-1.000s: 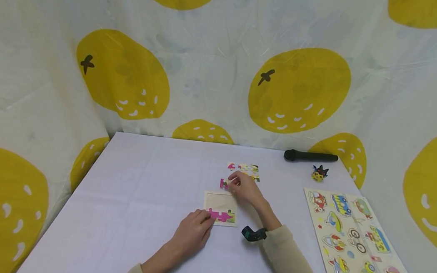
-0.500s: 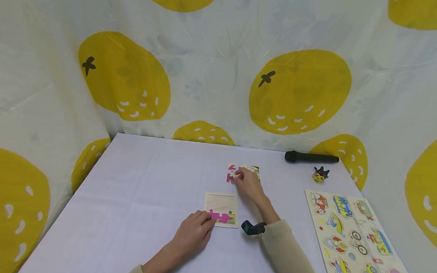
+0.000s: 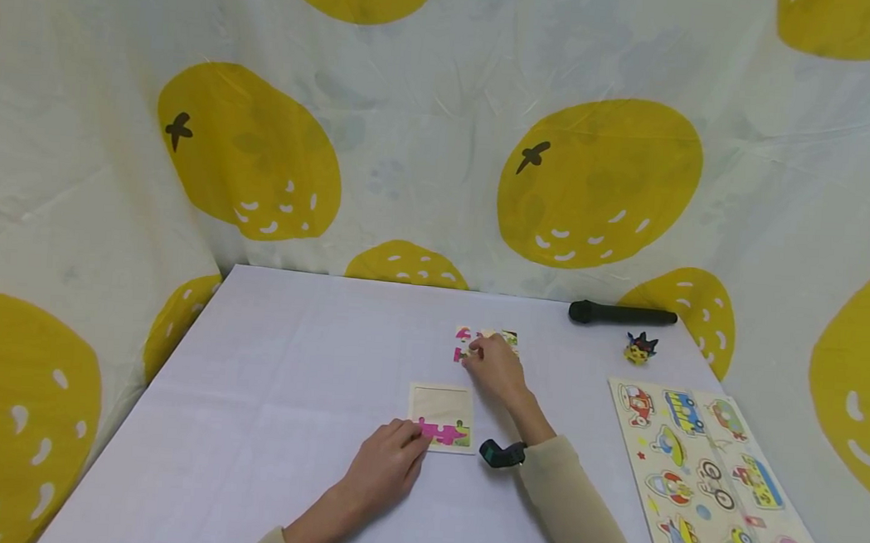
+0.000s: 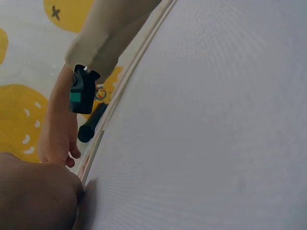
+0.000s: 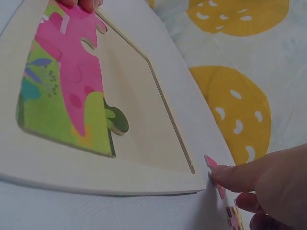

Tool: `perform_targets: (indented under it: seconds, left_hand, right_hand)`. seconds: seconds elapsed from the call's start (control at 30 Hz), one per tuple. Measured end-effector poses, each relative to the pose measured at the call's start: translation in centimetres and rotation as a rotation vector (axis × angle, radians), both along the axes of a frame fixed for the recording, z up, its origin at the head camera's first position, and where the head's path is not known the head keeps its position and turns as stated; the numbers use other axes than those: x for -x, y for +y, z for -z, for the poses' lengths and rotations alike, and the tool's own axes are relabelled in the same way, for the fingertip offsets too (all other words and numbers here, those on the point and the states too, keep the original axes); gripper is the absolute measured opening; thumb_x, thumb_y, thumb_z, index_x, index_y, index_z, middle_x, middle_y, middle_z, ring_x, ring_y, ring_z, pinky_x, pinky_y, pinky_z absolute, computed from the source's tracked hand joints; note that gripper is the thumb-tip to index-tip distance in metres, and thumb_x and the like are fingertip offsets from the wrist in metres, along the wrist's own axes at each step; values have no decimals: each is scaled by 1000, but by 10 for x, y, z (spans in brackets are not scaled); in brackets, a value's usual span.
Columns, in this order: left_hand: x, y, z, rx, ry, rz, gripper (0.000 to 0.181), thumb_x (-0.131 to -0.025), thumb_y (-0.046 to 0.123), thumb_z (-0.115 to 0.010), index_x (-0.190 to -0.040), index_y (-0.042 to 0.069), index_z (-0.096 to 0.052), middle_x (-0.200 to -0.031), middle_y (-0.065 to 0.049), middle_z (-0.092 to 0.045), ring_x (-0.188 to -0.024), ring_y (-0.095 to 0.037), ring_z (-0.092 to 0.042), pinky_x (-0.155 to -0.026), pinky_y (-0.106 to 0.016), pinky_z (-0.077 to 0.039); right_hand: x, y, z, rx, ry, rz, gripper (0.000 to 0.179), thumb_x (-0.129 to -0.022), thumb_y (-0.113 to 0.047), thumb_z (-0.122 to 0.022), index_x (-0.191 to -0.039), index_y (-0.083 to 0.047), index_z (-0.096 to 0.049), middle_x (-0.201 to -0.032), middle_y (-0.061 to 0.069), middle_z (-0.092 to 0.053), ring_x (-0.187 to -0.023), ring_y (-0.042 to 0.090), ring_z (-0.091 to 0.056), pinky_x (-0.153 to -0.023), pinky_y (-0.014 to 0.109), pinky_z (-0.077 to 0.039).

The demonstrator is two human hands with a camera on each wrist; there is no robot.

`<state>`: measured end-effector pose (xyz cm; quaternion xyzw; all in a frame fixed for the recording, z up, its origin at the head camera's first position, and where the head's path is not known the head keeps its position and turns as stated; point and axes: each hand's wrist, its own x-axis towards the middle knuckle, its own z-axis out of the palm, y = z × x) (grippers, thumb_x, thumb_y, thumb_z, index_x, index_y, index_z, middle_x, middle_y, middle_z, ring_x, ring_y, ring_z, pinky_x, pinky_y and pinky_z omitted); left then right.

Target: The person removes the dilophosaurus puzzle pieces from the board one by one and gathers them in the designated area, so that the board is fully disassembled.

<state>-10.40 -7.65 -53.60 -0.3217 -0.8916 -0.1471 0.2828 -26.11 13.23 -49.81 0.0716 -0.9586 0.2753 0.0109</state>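
My left hand [image 3: 388,460] rests at the lower left corner of a square wooden puzzle frame [image 3: 443,385]. Its fingertips touch the left end of the joined pink and green puzzle row [image 5: 72,67] lying along the frame's near side. Beyond the frame, my right hand [image 3: 499,371] pinches a pink-edged puzzle piece [image 3: 457,355] low at the table; in the right wrist view the thumb [image 5: 235,176] lies against this piece. More loose puzzle pieces [image 3: 511,338] lie around and partly under that hand. The left wrist view shows mostly tablecloth and the back of the left hand [image 4: 36,196].
On the right side of the white table [image 3: 286,379] lies a large board of vehicle pictures [image 3: 713,488]. A black microphone [image 3: 623,314] and a small yellow and dark figurine [image 3: 640,348] stand near the far right corner. A lemon-patterned curtain [image 3: 428,138] closes off the back and sides.
My right hand has carried the pink-edged piece slightly away and to the right, up against the other loose pieces. Its fingers have shifted a little since. The left hand stays put.
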Motion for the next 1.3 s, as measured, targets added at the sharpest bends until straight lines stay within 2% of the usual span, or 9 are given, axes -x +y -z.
perform_targets:
  seconds: [0.23, 0.47, 0.77, 1.0, 1.17, 1.3]
  left_hand:
    - [0, 0, 1, 27, -19, -14, 22, -84, 16, -76, -105, 11, -78, -101, 1, -68, -93, -14, -62, -76, -27, -53]
    - [0, 0, 2, 25, -25, -14, 21, -84, 16, -76, -104, 12, -78, -101, 1, -68, -93, -14, -62, -76, -27, -53]
    - [0, -1, -2, 19, -44, -19, 21, -85, 16, -75, -106, 12, -78, -102, 1, -68, -94, -14, -63, -77, -28, -53]
    - [0, -2, -4, -5, -70, -26, 19, -86, 15, -75, -105, 11, -78, -102, 0, -69, -94, -15, -63, -78, -30, -54]
    - [0, 0, -3, -21, -72, -28, 17, -87, 16, -75, -104, 13, -75, -99, 2, -67, -90, -14, -62, -75, -29, -52]
    - [0, -1, -1, -8, -64, -25, 16, -87, 16, -75, -103, 18, -73, -98, 2, -64, -87, -14, -58, -74, -29, -51]
  right_hand:
    - [6, -2, 2, -43, -8, -14, 29, -91, -24, -74, -114, -5, -73, -96, 9, -59, -85, 21, -54, -72, 35, -48]
    - [10, 0, 1, -37, -14, -28, 28, -92, -22, -72, -114, -5, -73, -96, 10, -58, -84, 21, -53, -72, 34, -47]
    - [11, 0, -3, -22, -63, -21, 33, -94, -23, -70, -122, -6, -69, -101, 11, -57, -89, 22, -53, -76, 34, -48]
    - [0, 3, -14, -1, -25, -18, 38, -93, -26, -72, -124, -5, -68, -103, 13, -59, -88, 23, -53, -77, 36, -49]
    - [-14, 7, -21, -2, -32, 0, 40, -93, -29, -72, -124, -5, -68, -114, 16, -61, -97, 27, -56, -89, 43, -53]
    - [-26, 8, -23, 15, -51, -14, 40, -92, -28, -72, -124, -4, -68, -111, 15, -62, -93, 26, -57, -85, 42, -53]
